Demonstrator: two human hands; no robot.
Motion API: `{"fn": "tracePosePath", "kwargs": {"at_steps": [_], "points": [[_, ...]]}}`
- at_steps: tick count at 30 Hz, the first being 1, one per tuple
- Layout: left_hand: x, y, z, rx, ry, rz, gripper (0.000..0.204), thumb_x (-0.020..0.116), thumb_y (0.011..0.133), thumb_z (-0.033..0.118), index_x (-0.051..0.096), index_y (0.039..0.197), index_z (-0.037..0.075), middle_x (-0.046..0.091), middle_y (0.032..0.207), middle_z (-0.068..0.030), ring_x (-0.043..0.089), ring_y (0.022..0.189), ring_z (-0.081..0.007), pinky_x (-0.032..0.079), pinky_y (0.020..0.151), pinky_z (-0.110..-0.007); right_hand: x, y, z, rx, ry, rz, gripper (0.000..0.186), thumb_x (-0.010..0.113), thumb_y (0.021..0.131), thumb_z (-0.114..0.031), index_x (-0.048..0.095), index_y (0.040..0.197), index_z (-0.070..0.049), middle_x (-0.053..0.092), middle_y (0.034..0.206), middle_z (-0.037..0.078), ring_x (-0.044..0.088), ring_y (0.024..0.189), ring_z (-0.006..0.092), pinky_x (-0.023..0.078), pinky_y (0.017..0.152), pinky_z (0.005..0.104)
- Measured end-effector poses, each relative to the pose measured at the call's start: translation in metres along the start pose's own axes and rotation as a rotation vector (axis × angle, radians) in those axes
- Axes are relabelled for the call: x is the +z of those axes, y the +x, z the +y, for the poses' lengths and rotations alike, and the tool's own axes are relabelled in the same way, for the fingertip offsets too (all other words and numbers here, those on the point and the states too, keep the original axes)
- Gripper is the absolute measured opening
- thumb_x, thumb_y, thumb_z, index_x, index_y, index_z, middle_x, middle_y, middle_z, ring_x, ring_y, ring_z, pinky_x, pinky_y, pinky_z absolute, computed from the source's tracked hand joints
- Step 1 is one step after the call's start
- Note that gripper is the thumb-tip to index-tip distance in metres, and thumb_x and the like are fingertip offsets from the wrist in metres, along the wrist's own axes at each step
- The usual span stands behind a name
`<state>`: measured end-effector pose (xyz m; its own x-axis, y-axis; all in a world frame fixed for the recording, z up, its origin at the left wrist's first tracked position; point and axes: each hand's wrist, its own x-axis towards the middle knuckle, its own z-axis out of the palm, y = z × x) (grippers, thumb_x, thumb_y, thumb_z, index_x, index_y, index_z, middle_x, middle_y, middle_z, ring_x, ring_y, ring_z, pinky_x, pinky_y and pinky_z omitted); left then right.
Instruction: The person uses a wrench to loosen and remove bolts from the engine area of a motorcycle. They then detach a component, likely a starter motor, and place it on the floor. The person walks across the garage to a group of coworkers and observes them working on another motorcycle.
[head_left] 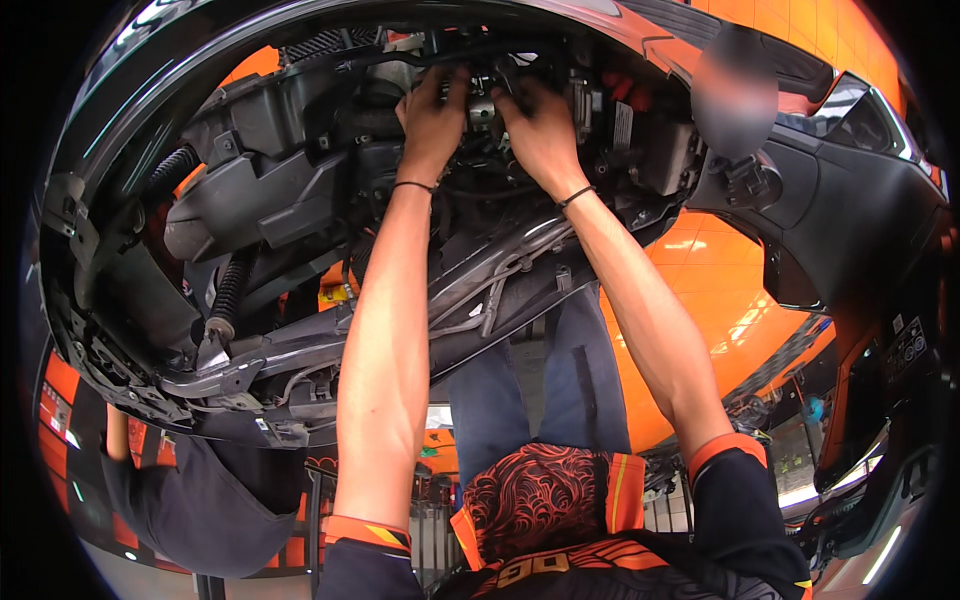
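Both my arms reach forward over a frame tube into the uncovered body of a scooter or motorcycle. My left hand (434, 125) is closed at the left side of a small silvery metal part (481, 112), its fingertips partly hidden among hoses. On the right of that part, my right hand (541, 135) has its fingers bent inward beside a black hose-like piece (507, 75). What the fingertips of either hand grip is too hidden to name. Each wrist has a thin black band.
Below my forearms runs a dark frame tube (470, 277) with cables. A black plastic housing (250, 190) and a ribbed coil spring (234, 285) lie to the left. A black box-shaped part (665, 158) stands at right. Another person's dark clothing (215, 500) shows at lower left. The floor (705, 270) is orange.
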<state>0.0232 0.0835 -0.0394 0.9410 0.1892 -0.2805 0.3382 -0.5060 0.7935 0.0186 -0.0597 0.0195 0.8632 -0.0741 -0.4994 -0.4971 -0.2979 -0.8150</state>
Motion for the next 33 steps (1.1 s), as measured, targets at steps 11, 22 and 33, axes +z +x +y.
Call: {"fn": "tracePosePath", "kwargs": {"at_steps": [11, 22, 33], "points": [[0.004, -0.001, 0.010, -0.071, -0.019, 0.011, 0.028, 0.057, 0.094, 0.036, 0.071, 0.100, 0.012, 0.072, 0.088, -0.0126, 0.065, 0.094, -0.0348, 0.038, 0.094, -0.043, 0.003, 0.002, 0.021, -0.092, -0.057, 0.086, 0.032, 0.066, 0.091, -0.022, 0.064, 0.110, 0.004, 0.069, 0.091, 0.017, 0.065, 0.081, 0.0259, 0.050, 0.074, 0.0374], [0.010, 0.006, 0.016, -0.142, 0.121, 0.091, 0.020, 0.067, 0.090, 0.030, 0.074, 0.096, 0.012, 0.071, 0.088, -0.0109, 0.066, 0.094, -0.0322, 0.041, 0.091, -0.042, 0.002, 0.003, 0.011, 0.040, 0.077, 0.005, 0.023, 0.064, 0.093, -0.017, 0.065, 0.106, 0.002, 0.066, 0.072, 0.009, 0.061, 0.067, 0.0161, 0.046, 0.063, 0.0324], [0.003, 0.009, 0.019, -0.157, 0.058, 0.038, 0.019, 0.070, 0.088, 0.027, 0.072, 0.095, 0.010, 0.071, 0.092, -0.0094, 0.066, 0.093, -0.0303, 0.043, 0.090, -0.037, 0.004, 0.004, 0.016, 0.242, 0.338, 0.007, 0.015, 0.063, 0.093, -0.015, 0.068, 0.104, -0.005, 0.060, 0.066, 0.001, 0.037, 0.046, 0.0043, 0.027, 0.041, 0.0227]]}}
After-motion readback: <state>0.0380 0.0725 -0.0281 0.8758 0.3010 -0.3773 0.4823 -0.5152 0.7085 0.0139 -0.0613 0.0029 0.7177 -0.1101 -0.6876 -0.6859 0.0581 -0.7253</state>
